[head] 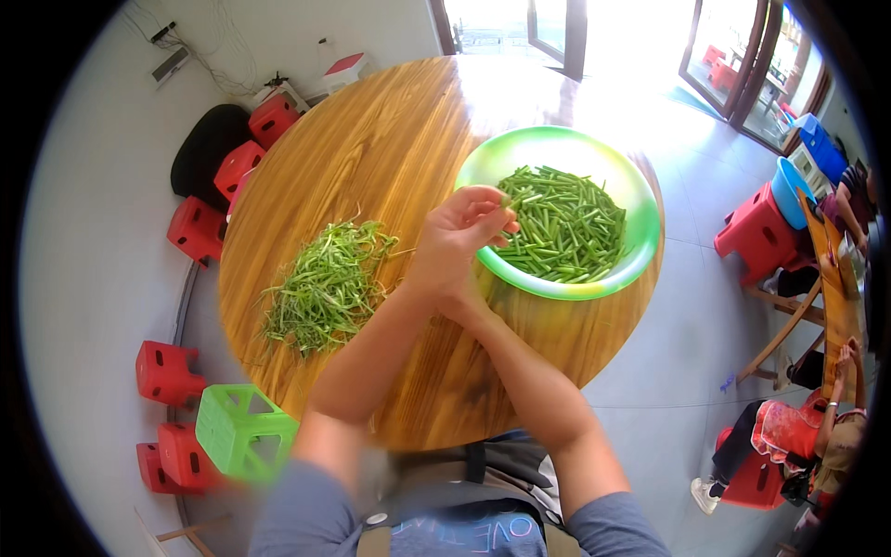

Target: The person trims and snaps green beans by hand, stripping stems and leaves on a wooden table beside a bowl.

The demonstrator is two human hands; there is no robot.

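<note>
My left hand (465,223) is raised at the near left rim of a green-and-white plastic basin (567,289). Between its fingertips is a short piece of green stem (506,201). Inside the basin lies a heap of cut green stems (567,233). My right forearm (518,358) reaches up from the right and meets the left wrist; the fingers of my right hand are hidden behind it. To the left, a loose pile of thin, stringy green trimmings (327,289) rests on the round wooden table (411,390).
Red plastic stools (170,372) and a green stool (240,425) stand left of the table. On the right are another red stool (759,230), a blue basin (792,191), and people seated at a wooden table (839,306). Glass doors (724,63) open at the back.
</note>
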